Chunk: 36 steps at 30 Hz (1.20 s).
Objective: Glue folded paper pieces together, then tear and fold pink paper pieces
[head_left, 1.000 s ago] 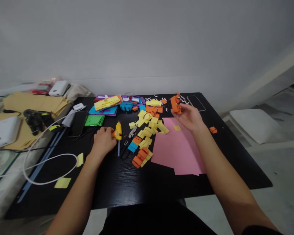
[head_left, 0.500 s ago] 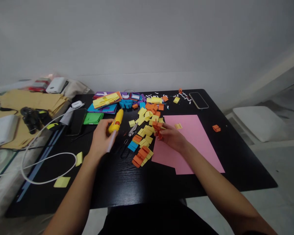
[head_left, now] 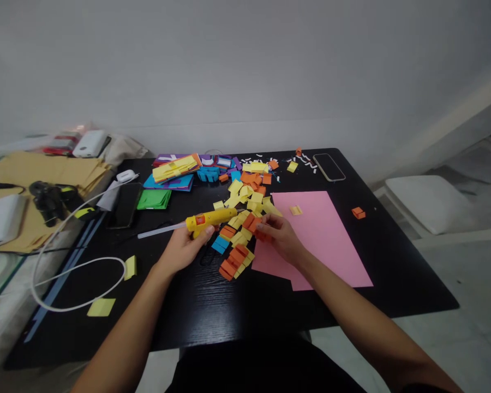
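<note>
Pointing the yellow glue gun (head_left: 213,218) rightward, your left hand (head_left: 185,248) grips its handle; your right hand's fingers (head_left: 273,219) pinch folded orange paper (head_left: 251,223).

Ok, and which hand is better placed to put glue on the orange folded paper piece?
Probably the left hand: it holds the yellow plastic glue gun, whose nozzle points toward the orange folded paper piece. The right hand is occupied with holding that piece.

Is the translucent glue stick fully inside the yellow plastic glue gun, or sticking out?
Sticking out: a long length of translucent stick shows behind the yellow plastic gun in the left hand.
</note>
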Available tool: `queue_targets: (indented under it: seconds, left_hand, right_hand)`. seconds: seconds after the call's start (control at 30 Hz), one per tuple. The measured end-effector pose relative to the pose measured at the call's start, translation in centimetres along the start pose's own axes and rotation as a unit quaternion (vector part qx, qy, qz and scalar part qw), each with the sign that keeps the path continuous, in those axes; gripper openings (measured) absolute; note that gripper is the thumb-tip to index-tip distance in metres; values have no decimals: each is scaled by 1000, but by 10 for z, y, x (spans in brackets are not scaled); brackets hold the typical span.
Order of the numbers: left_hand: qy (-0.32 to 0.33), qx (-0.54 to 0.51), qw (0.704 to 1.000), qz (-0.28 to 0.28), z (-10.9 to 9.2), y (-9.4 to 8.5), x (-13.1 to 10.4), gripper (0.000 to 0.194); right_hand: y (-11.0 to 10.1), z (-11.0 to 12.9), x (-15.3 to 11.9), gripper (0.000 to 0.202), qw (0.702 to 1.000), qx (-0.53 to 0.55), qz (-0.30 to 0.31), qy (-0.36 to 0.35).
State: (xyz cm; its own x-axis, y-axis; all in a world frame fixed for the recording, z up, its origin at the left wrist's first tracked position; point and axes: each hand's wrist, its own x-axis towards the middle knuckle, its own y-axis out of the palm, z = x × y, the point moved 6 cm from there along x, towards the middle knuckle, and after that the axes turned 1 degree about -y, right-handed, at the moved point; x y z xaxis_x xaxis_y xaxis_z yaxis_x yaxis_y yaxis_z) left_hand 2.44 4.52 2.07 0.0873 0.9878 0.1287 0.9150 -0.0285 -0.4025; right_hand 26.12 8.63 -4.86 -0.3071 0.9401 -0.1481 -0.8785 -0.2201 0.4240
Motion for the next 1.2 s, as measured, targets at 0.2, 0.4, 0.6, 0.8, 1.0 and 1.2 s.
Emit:
queue_targets:
  seconds: [0.2, 0.4, 0.6, 0.8, 1.0, 1.2]
  left_hand:
    - [7, -5, 1000, 13, 2, 4, -1, 53]
    - [19, 32, 999, 33, 5, 7, -3, 46]
    - [59, 71, 995, 42, -2, 14, -3, 35]
    - [111, 124, 985, 45, -8, 17, -5, 30]
    - [124, 134, 982, 48, -10, 18, -6, 27]
    - [103, 132, 985, 48, -10, 18, -5, 28]
  right_hand:
    - [-3, -1, 0, 36, 1000, 23, 4, 5]
    - [-1, -6, -1, 20, 1000, 4, 15, 12]
    - [4, 7, -7, 23, 993, -100, 8, -67]
    - [11, 13, -13, 29, 983, -142, 0, -118]
    - [9, 11, -13, 27, 980, -148, -2, -130]
    - [9, 12, -14, 28, 979, -160, -2, -126]
